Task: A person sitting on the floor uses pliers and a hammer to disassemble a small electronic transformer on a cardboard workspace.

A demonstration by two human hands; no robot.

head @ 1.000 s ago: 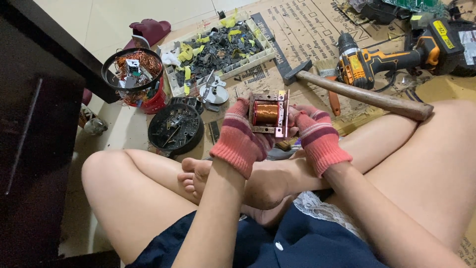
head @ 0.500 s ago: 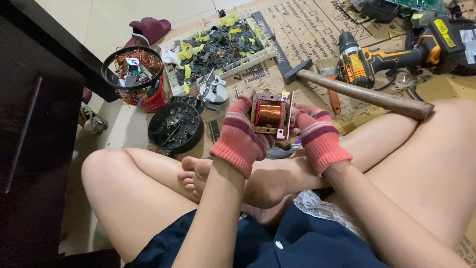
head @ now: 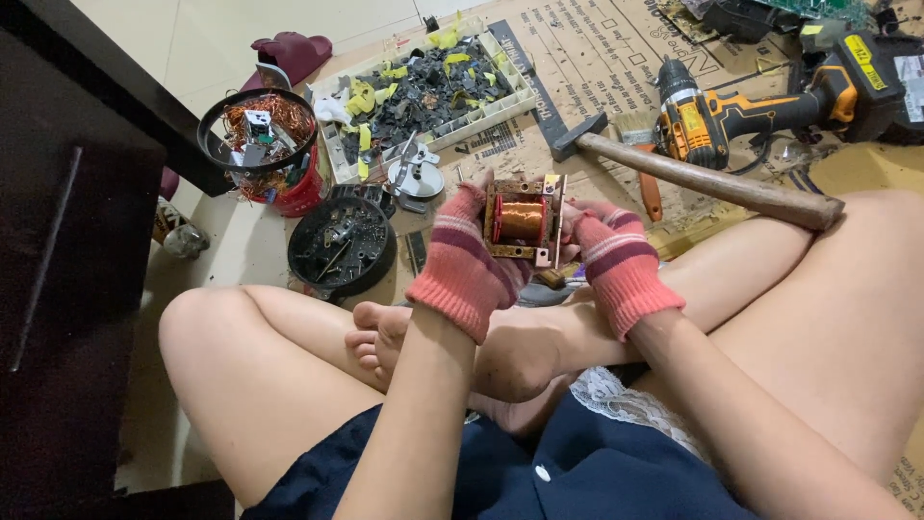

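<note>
Hands in striped pink knit gloves grip a small coil assembly (head: pixel 523 221) between them, seen from the head camera as the person sits cross-legged on the floor. The left hand (head: pixel 469 262) is closed on the assembly's left side and the right hand (head: pixel 616 262) on its right, each clamped against the rusty metal frame, which holds a copper winding at its middle. The assembly is held up above the person's bare feet (head: pixel 452 337), just in front of the knees.

Beyond the hands, a hammer (head: pixel 693 175) lies across a sheet of cardboard (head: pixel 587 58), its head near a cordless drill (head: pixel 760 106) in orange and black. A white tray (head: pixel 423 91) of dark and yellow plastic scraps sits further back. To the left, a black ring-shaped basket (head: pixel 258 130) holds tangled copper wire above a red tin (head: pixel 300 190), and a round black dish (head: pixel 342 246) of small metal parts rests just beside the left knee. A dark cabinet (head: pixel 67 241) fills the left edge.
</note>
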